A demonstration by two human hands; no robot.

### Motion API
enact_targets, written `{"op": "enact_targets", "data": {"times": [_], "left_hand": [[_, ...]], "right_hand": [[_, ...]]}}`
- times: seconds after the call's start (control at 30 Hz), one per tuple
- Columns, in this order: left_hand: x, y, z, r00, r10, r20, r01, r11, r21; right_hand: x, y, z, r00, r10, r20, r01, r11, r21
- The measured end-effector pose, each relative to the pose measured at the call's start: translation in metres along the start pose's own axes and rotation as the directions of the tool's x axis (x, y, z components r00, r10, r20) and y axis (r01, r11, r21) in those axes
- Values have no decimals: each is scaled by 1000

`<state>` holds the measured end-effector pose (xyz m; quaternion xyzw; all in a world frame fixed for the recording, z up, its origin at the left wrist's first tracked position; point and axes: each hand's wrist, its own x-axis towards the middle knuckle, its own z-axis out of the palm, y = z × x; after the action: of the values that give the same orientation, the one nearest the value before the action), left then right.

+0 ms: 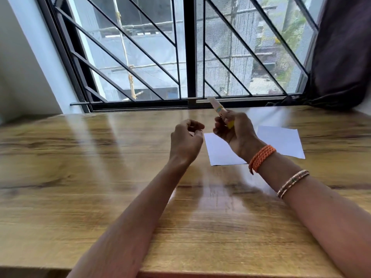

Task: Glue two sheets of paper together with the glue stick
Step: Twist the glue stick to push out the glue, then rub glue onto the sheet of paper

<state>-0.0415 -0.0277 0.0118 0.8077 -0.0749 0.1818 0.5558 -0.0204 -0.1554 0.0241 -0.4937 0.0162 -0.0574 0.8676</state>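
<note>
My right hand (234, 131) grips a glue stick (217, 108) with a yellow and white body, raised above the table and tilted up toward the window. My left hand (185, 140) hovers just left of it with fingers curled and nothing visible in them. Two white sheets of paper lie flat on the wooden table: one sheet (218, 151) partly under my right hand, the other sheet (283, 141) to its right. The two sheets lie apart.
The wooden table (100, 177) stretches wide to the left and front. A barred window (188, 57) runs along the table's far edge. A dark curtain (341, 57) hangs at the far right.
</note>
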Motion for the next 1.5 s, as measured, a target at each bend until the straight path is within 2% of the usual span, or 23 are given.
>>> {"op": "enact_targets", "data": {"times": [0.1,0.27,0.53,0.67,0.77,0.87,1.07,1.23,1.3,1.4,1.47,1.5], "left_hand": [[-7,-2,7,981,168,96,-187,950,251],[-16,-7,26,933,160,322,-286,874,392],[-4,4,74,944,-2,331,-227,724,651],[10,10,101,930,-193,314,-125,636,761],[14,10,109,902,-307,304,-53,619,784],[11,5,110,884,-319,341,-85,608,790],[2,-10,95,853,-190,486,-295,593,749],[-14,-17,66,732,-87,675,-523,564,639],[-19,-14,56,692,-70,719,-568,563,601],[-24,-8,48,665,-78,742,-586,562,584],[-28,-6,44,677,-69,733,-574,573,584],[-32,-5,41,704,-43,708,-555,588,588]], "right_hand": [[5,-3,-8,999,13,-51,-14,1000,-21],[15,-11,-25,991,-48,-128,39,997,-74],[22,-29,-52,937,-106,-333,108,994,-11],[21,-38,-64,919,-78,-386,120,989,87],[23,-39,-71,918,-54,-392,106,988,112],[23,-37,-74,929,-18,-369,62,992,109],[21,-36,-71,946,3,-325,34,994,107],[15,-33,-58,966,11,-258,22,992,125],[12,-28,-54,975,30,-221,-19,999,49],[5,-21,-46,991,46,-128,-64,988,-140],[3,-19,-43,998,6,-58,-21,963,-267],[2,-17,-43,999,-28,-16,22,944,-328]]}}
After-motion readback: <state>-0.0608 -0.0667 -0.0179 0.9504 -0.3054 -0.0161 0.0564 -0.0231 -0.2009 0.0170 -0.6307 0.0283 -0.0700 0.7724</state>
